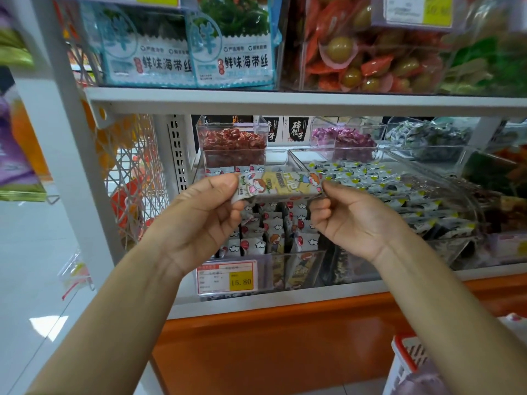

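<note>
A long, narrow snack packet point(281, 185) with cartoon figures and a yellow middle is held level in front of the lower shelf. My left hand point(204, 215) pinches its left end between thumb and fingers. My right hand point(349, 216) pinches the right end the same way. Directly below and behind the packet stands a clear plastic bin point(268, 269) filled with several similar small packets, with a price tag point(228, 276) reading 15.80 on its front.
A clear bin of green-and-white packets point(399, 195) sits to the right. Bins of red sweets point(232, 143) and purple sweets point(345, 138) stand at the back. The upper shelf point(285, 102) carries seaweed packs point(188, 52). A red-rimmed basket point(410, 363) is at lower right.
</note>
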### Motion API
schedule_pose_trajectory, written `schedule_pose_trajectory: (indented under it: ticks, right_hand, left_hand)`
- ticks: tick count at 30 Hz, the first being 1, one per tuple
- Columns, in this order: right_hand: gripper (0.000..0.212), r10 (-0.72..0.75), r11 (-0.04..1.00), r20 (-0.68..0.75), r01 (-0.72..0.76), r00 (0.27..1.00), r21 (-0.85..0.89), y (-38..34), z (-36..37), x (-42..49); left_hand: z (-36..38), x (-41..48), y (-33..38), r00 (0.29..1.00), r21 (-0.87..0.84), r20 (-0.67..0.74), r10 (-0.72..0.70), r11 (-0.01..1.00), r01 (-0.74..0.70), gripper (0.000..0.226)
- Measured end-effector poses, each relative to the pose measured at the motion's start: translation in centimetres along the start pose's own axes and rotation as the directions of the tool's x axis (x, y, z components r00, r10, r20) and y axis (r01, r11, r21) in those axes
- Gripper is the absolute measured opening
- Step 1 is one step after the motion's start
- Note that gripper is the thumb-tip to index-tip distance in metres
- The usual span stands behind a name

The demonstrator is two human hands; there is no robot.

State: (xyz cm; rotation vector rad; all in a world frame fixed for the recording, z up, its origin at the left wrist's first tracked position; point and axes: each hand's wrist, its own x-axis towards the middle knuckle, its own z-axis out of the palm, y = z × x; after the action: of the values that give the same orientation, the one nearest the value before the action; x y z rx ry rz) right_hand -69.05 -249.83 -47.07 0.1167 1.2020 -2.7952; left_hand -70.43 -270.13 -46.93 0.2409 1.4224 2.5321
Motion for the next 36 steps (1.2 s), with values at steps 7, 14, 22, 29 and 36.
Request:
schedule_pose_trajectory:
  ticks: [7,14,22,29,36]
  right_hand:
    - [0.003,-0.009,0.997,0.082,0.003,0.997,0.073,0.2,0.4,-0.3]
    - [0.017,0.07,0.993,0.096,-0.079,0.993,0.091,0.4,0.8,-0.5]
    - [0.044,0.107,0.919,0.121,-0.145,0.987,0.368,0.6,0.7,-0.7]
    - [0.048,0.064,0.915,0.096,-0.097,0.993,0.391,0.3,0.4,-0.7]
    - [0.068,0.036,0.925,0.12,-0.079,0.992,0.371,0.3,0.0,-0.3]
  left_hand:
    - [0.2,-0.1,0.2,0.997,-0.048,0.072,-0.005,0.999,0.009,0.012]
    - [-0.2,0.0,0.6,0.994,-0.187,-0.015,-0.105,0.977,0.101,0.011]
    - [-0.3,0.1,0.4,0.993,-0.151,-0.036,-0.112,0.983,0.105,0.011]
    - [-0.2,-0.3,0.3,0.996,0.206,0.028,0.085,0.975,-0.089,0.011]
    - [0.5,-0.5,0.1,0.956,0.524,-0.106,0.272,0.833,-0.179,0.016]
